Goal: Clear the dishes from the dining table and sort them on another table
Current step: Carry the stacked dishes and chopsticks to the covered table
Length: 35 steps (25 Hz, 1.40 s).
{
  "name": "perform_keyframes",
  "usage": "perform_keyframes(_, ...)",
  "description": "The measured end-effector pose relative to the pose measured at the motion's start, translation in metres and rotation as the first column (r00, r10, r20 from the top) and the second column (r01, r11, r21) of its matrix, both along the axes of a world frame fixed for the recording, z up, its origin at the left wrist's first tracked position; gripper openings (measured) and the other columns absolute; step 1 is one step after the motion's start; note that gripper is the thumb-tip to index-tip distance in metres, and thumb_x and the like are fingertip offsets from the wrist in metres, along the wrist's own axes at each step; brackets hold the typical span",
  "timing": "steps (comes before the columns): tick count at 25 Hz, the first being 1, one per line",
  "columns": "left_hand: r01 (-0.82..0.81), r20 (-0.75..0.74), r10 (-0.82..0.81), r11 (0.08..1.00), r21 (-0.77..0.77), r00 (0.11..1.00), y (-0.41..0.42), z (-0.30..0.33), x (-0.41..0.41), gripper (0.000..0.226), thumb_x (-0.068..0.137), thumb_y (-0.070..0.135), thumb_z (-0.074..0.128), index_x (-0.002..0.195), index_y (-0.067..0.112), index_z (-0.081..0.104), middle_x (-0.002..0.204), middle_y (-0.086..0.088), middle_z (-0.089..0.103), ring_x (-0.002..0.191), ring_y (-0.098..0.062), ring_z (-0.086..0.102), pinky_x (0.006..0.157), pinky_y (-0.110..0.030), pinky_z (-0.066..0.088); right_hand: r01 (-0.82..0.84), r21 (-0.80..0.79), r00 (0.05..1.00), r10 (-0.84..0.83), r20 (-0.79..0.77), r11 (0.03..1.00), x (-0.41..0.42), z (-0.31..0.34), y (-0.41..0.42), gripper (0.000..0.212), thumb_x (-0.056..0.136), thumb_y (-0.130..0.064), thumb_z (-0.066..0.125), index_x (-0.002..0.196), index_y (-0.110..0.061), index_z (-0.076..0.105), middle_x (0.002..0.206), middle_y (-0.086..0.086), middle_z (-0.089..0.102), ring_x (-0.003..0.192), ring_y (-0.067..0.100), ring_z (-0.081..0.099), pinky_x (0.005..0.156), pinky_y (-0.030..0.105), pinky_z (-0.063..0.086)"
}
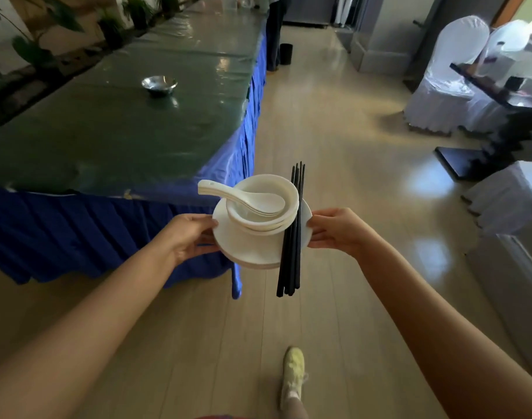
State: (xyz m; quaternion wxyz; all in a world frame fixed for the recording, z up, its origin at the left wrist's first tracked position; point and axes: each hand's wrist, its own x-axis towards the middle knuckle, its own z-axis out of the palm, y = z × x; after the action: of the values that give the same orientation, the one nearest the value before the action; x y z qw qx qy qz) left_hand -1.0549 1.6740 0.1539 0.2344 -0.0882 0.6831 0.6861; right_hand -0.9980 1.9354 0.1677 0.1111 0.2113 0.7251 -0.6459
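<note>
I carry a stack of white plates (243, 246) in mid-air over the floor. My left hand (192, 234) grips the stack's left rim and my right hand (334, 228) grips its right rim. On the plates sit nested white bowls (277, 192) with stacked white spoons (243, 196) lying in the top bowl, handles pointing left. Several black chopsticks (292, 252) lie across the right side of the plates, sticking out front and back. The long table (122, 125) with a green plastic cover and blue skirt is ahead on my left.
A metal bowl (159, 84) stands on the long table. A person (275, 31) stands at its far right end beside a black bin (286, 53). White-covered chairs (449, 77) and a dark table (497, 89) are at the right. My shoe (293, 373) is on the tiled floor.
</note>
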Motion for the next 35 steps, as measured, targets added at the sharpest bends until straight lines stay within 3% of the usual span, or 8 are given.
perform_keyframes(7, -0.238, 0.018, 0.237, 0.969, 0.063, 0.971, 0.084, 0.003, -0.145, 0.02, 0.089, 0.0, 0.048, 0.076, 0.008, 0.06, 0.052, -0.003, 0.064, 0.047, -0.014, 0.062, 0.045, -0.026, 0.055, -0.233, 0.042, 0.971, 0.235, -0.035, 0.971, -0.202, 0.013, 0.087, 0.021, 0.081, -0.001, 0.054, 0.096, 0.005, 0.067, 0.08, 0.018, 0.066, 0.069, 0.024, 0.067, 0.069, 0.029, 0.06)
perform_keyframes(10, -0.353, 0.022, 0.352, 0.935, 0.038, 0.936, 0.104, 0.006, -0.2, 0.018, 0.089, -0.001, 0.048, 0.078, 0.006, 0.06, 0.064, -0.011, 0.059, 0.06, -0.022, 0.057, 0.045, -0.028, 0.055, -0.301, 0.042, 0.953, 0.302, -0.017, 0.953, -0.282, 0.011, 0.104, 0.022, 0.081, 0.0, 0.054, 0.097, 0.008, 0.066, 0.079, 0.018, 0.066, 0.066, 0.022, 0.067, 0.064, 0.027, 0.06)
perform_keyframes(16, -0.534, 0.027, 0.533, 0.846, 0.003, 0.845, 0.108, -0.011, -0.327, 0.019, 0.088, -0.003, 0.05, 0.081, 0.008, 0.063, 0.063, -0.012, 0.06, 0.051, -0.018, 0.06, 0.04, -0.028, 0.054, -0.466, 0.034, 0.884, 0.467, -0.029, 0.884, -0.451, -0.009, 0.103, 0.013, 0.085, -0.006, 0.058, 0.09, 0.0, 0.069, 0.072, 0.014, 0.069, 0.06, 0.019, 0.069, 0.06, 0.027, 0.059)
perform_keyframes(19, -0.596, 0.047, 0.594, 0.803, 0.023, 0.803, 0.104, -0.021, -0.39, 0.019, 0.089, -0.002, 0.049, 0.082, 0.009, 0.064, 0.048, -0.004, 0.065, 0.043, -0.013, 0.063, 0.041, -0.03, 0.055, -0.523, 0.041, 0.852, 0.524, -0.021, 0.851, -0.532, -0.011, 0.094, 0.012, 0.084, -0.005, 0.059, 0.087, -0.002, 0.069, 0.076, 0.018, 0.069, 0.061, 0.02, 0.069, 0.058, 0.026, 0.059)
perform_keyframes(22, -0.594, 0.073, 0.591, 0.804, 0.028, 0.803, 0.106, -0.013, -0.405, 0.02, 0.089, -0.001, 0.049, 0.083, 0.01, 0.064, 0.057, -0.006, 0.067, 0.051, -0.016, 0.065, 0.048, -0.036, 0.058, -0.544, 0.037, 0.838, 0.545, -0.034, 0.838, -0.558, -0.015, 0.089, 0.017, 0.085, -0.003, 0.055, 0.095, -0.001, 0.068, 0.079, 0.019, 0.067, 0.062, 0.021, 0.067, 0.062, 0.026, 0.06)
perform_keyframes(24, -0.741, 0.086, 0.74, 0.671, -0.019, 0.667, 0.095, -0.021, -0.504, 0.019, 0.089, -0.002, 0.049, 0.086, 0.009, 0.064, 0.071, -0.011, 0.064, 0.063, -0.021, 0.063, 0.051, -0.037, 0.058, -0.662, -0.054, 0.746, 0.665, 0.047, 0.747, -0.693, -0.019, 0.057, 0.02, 0.085, 0.0, 0.053, 0.098, 0.002, 0.068, 0.079, 0.019, 0.066, 0.061, 0.02, 0.067, 0.064, 0.027, 0.06)
perform_keyframes(27, -0.744, 0.098, 0.744, 0.667, -0.046, 0.661, 0.091, -0.014, -0.511, 0.02, 0.089, -0.002, 0.048, 0.096, 0.009, 0.063, 0.077, -0.012, 0.063, 0.069, -0.022, 0.061, 0.054, -0.037, 0.058, -0.686, -0.031, 0.726, 0.687, 0.029, 0.727, -0.71, -0.024, 0.044, 0.022, 0.086, 0.005, 0.05, 0.103, 0.007, 0.064, 0.075, 0.018, 0.064, 0.056, 0.018, 0.066, 0.063, 0.028, 0.059)
perform_keyframes(35, -0.913, 0.144, 0.906, 0.407, -0.037, 0.398, 0.087, -0.038, -0.621, 0.016, 0.087, 0.0, 0.053, 0.093, 0.011, 0.063, 0.092, -0.013, 0.068, 0.082, -0.023, 0.067, 0.061, -0.034, 0.053, -0.875, -0.01, 0.482, 0.872, 0.084, 0.484, -0.883, -0.043, -0.019, 0.026, 0.083, 0.007, 0.047, 0.091, -0.008, 0.068, 0.056, 0.006, 0.068, 0.049, 0.012, 0.066, 0.058, 0.026, 0.059)
